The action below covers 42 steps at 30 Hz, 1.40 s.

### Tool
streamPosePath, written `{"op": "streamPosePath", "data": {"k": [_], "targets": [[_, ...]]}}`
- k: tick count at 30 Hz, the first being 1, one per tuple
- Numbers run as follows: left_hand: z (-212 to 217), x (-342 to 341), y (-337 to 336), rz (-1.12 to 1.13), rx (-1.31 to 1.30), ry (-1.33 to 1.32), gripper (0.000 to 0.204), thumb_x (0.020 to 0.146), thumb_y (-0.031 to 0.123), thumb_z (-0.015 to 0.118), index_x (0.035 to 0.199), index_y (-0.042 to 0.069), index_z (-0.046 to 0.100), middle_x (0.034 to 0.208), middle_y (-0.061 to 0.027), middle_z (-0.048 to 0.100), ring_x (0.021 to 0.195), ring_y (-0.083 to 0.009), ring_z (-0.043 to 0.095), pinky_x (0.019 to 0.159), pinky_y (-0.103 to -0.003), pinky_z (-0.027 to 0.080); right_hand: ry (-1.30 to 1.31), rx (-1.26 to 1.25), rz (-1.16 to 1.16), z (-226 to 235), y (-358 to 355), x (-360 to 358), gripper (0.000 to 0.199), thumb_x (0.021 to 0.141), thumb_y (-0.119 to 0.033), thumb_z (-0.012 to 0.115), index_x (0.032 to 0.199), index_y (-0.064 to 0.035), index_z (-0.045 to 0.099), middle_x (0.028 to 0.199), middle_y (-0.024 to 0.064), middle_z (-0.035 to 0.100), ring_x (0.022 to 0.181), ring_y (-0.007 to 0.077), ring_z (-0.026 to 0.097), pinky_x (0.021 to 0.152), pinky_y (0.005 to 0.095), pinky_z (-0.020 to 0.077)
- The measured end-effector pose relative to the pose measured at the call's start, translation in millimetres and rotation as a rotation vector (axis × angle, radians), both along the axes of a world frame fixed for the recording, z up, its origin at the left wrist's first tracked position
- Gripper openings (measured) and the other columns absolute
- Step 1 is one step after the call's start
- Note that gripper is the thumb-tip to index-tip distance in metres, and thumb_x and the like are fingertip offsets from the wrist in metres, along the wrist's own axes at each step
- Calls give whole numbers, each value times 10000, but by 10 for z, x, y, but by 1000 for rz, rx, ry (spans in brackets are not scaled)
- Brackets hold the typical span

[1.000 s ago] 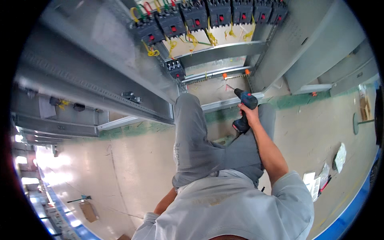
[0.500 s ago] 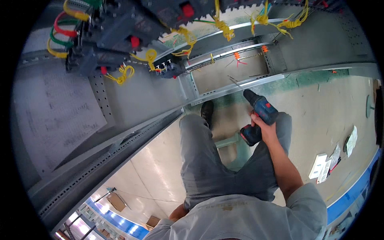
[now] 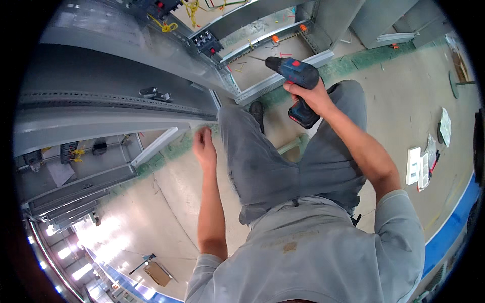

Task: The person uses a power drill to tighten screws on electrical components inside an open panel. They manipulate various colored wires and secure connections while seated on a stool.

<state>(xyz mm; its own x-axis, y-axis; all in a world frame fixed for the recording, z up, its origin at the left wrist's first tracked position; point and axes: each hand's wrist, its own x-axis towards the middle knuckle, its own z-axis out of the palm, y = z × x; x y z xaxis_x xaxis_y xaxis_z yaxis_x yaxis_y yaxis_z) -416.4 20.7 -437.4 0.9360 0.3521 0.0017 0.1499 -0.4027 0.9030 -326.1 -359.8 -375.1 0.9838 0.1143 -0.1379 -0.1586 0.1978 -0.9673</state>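
My right hand (image 3: 312,96) grips a dark blue and black cordless drill (image 3: 298,71) by its handle, above my right knee. The drill's long thin bit points left, in front of the open base of a grey metal cabinet (image 3: 283,81). My left hand (image 3: 204,149) is raised beside my left knee, close to a cabinet door (image 3: 116,112). Its fingers are curled together; whether anything small is between them is hidden. Near the cabinet's inner corner sits a black terminal block (image 3: 207,44).
Orange insulators (image 3: 275,39) stand on a rail in the cabinet. Yellow wire bundles (image 3: 164,24) hang at the upper left. A second cabinet with wired parts (image 3: 68,154) lies beyond the door. White boxes (image 3: 413,165) rest on the floor to the right.
My left hand has come up from beside my hip to near the cabinet door. The view has turned left and back from the breakers; the drill stays in my right hand.
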Motion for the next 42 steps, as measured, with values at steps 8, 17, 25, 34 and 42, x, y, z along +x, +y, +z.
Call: {"op": "streamPosePath", "data": {"k": [8,17,25,34,42], "targets": [[1010,2359,-1028,-464,664,-322,378,972,145,590,1318,-7,605,1341,-259,621,1258,-463,568,1062,-490,466,-183,-328,83,129,-98,364,391,797,-231,858,1074,10,722,927,107,751,839,174,697,820,357,559],[407,5087,-711,-179,1231,-675,450,1009,297,580,1335,-12,615,1280,-273,648,1138,-464,608,1012,-505,484,-168,-205,69,-22,-212,255,618,804,-159,844,1348,25,615,1142,181,735,1050,221,713,955,355,526],[300,6580,-799,-532,1531,-291,425,1025,370,554,1317,81,657,1127,-218,737,1073,-395,704,908,-420,561,-32,-243,16,44,-412,362,663,777,-68,768,1411,-20,581,1184,255,704,1120,414,690,939,423,539],[483,6445,193,-579,1260,104,474,950,392,620,1265,38,652,1073,-164,721,989,-350,708,871,-459,552,-156,-209,-80,7,-343,275,619,813,-112,832,1374,14,602,1096,178,738,1008,224,726,923,342,532],[880,5162,-127,-474,1175,137,435,878,347,642,1217,76,654,1213,-176,682,1092,-462,663,945,-552,524,-214,-218,-73,30,-191,186,604,816,-126,856,1357,0,617,1069,157,749,964,225,724,891,341,537]]}}
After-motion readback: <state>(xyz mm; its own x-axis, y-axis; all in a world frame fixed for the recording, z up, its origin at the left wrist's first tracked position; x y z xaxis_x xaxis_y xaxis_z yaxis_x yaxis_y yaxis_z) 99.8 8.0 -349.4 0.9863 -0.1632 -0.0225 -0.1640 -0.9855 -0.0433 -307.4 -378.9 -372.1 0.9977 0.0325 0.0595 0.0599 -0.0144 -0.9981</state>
